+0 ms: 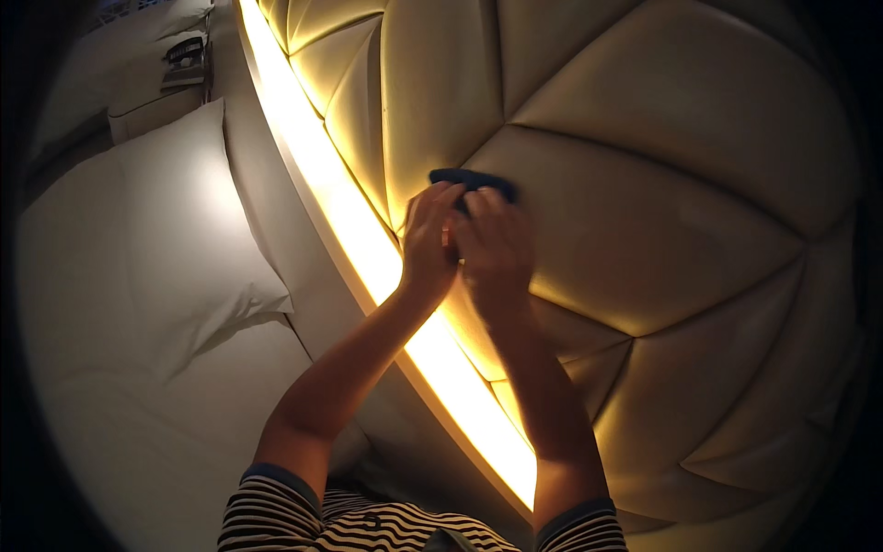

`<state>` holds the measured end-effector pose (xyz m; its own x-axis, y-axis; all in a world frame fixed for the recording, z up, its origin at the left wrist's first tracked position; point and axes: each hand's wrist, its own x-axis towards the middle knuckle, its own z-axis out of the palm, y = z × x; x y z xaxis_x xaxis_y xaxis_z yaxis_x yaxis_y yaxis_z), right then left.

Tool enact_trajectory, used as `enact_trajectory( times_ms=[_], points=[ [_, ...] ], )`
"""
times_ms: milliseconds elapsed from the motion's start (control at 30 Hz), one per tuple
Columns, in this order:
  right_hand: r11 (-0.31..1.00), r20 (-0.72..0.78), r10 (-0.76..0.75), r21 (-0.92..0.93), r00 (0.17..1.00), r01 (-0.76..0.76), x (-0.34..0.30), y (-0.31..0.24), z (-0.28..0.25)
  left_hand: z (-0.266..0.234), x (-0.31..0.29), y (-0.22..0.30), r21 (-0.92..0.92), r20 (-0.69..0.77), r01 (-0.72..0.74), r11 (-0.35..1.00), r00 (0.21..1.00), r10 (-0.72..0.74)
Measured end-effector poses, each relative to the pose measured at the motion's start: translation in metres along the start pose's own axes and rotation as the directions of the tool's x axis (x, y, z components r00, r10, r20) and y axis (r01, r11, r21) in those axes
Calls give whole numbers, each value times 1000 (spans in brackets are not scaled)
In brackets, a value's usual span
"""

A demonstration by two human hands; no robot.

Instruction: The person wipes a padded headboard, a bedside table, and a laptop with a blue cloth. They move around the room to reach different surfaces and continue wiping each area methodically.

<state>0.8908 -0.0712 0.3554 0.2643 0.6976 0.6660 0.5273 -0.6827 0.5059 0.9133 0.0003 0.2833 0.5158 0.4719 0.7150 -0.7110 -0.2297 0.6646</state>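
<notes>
Against the padded wall panel (662, 239), a dark blue cloth (474, 178), folded or bunched, shows above my fingertips. My left hand (430, 235) has its curled fingers on the cloth's left part. Close beside it, my right hand (494, 239) grips the right part and is slightly smeared by motion. A small orange-red patch (448, 236) shows between the hands; I cannot make out what it is. Most of the cloth's lower side is hidden behind my fingers.
A glowing light strip (368, 267) runs diagonally below the panel, under my forearms. On the left lies a bed with a white pillow (166, 221) and white bedding (120, 432). A dark telephone-like object (186, 57) sits beyond the pillow.
</notes>
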Motion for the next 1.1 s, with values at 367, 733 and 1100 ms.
enact_trajectory(
  times_ms=[367,733,1100],
  points=[
    [936,-174,95,-320,980,-148,22,33,-66,47,47,57,-148,-38,-317,937,948,315],
    [997,-118,23,-72,993,-31,20,13,-1,10,27,12,10,-4,-75,997,997,75],
    [903,-418,139,-318,898,-288,-14,69,-155,74,40,157,-130,38,-538,833,837,546]
  ],
)
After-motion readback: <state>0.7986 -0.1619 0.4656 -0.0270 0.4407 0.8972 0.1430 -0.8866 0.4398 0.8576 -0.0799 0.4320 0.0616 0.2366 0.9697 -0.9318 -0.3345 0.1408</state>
